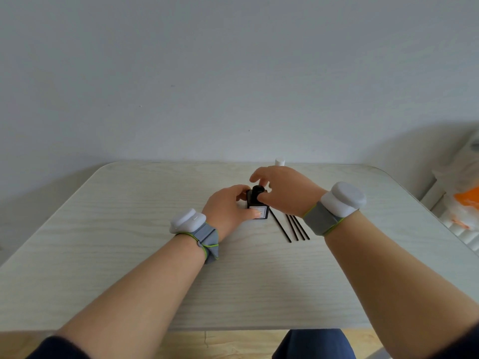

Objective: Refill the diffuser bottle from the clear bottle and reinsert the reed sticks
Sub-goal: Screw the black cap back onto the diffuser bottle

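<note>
Head view: your left hand wraps the dark diffuser bottle mid-table, thumb across its label; your right hand pinches the black cap on the neck. Reed sticks lie loose just right of the bottle; the clear bottle's white cap shows behind your right hand, the rest hidden. Bottle looks like glass — small, rigid, likely slick, breakable. Hold the flat sides low, twist only the cap. Sticks — light, thin; pick them up mid-length.

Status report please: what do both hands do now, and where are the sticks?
Left hand steadies diffuser bottle; right hand fingers on its black cap. Reed sticks flat on table, right of bottle. Nothing in the way.
</note>
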### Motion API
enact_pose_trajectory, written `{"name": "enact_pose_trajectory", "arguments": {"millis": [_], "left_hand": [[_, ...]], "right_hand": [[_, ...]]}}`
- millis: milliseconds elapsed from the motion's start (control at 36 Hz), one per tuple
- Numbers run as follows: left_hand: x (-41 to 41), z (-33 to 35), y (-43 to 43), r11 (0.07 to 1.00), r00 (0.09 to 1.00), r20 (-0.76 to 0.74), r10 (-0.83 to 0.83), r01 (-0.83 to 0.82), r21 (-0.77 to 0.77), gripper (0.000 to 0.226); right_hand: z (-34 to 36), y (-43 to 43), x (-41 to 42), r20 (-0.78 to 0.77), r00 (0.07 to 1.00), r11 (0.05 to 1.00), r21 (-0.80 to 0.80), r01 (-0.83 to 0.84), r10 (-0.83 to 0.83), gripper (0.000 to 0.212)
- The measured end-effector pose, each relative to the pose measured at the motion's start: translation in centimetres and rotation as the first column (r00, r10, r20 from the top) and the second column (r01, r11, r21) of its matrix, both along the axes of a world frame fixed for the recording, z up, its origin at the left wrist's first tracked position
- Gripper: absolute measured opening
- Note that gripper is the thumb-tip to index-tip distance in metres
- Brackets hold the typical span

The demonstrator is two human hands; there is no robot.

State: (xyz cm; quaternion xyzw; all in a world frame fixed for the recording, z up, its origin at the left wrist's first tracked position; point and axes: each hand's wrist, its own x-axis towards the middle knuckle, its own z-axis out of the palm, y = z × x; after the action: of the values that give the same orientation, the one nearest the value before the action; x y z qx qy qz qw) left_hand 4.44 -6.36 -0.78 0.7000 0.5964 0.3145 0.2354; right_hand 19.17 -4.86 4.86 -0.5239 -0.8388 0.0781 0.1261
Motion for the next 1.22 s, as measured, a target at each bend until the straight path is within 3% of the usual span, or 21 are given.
{"name": "enact_pose_trajectory", "arguments": {"millis": [167,417,833,1028,1222], "left_hand": [[0.0,0.0,0.0,1.0,1.0,-0.005,0.005,-0.004,0.002,0.047],[0.1,-0.2,0.2,1.0,1.0,-0.018,0.006,-0.006,0.002,0.048],[-0.1,-0.7,1.0,0.998,0.995,-0.097,0.025,-0.019,0.061,0.037],[-0.1,-0.3,1.0,0.998,0.993,-0.121,0.007,0.0,0.062,0.033],[-0.1,0.2,1.0,1.0,0.989,-0.146,-0.007,0.011,0.028,0.037]], "right_hand": [[-0.2,0.3,-0.5,0.059,0.998,0.999,0.027,0.026,-0.028,0.024],[-0.2,0.1,-0.7,0.049,0.997,0.998,0.003,0.06,-0.06,0.03],[-0.8,0.0,-2.0,0.1,0.987,0.992,-0.004,0.123,-0.122,0.023],[-1.3,0.0,-2.3,0.053,0.98,0.981,0.027,0.19,-0.191,0.024],[-1.0,0.0,-0.7,-0.153,0.972,0.983,-0.079,0.168,-0.179,0.04]]}}
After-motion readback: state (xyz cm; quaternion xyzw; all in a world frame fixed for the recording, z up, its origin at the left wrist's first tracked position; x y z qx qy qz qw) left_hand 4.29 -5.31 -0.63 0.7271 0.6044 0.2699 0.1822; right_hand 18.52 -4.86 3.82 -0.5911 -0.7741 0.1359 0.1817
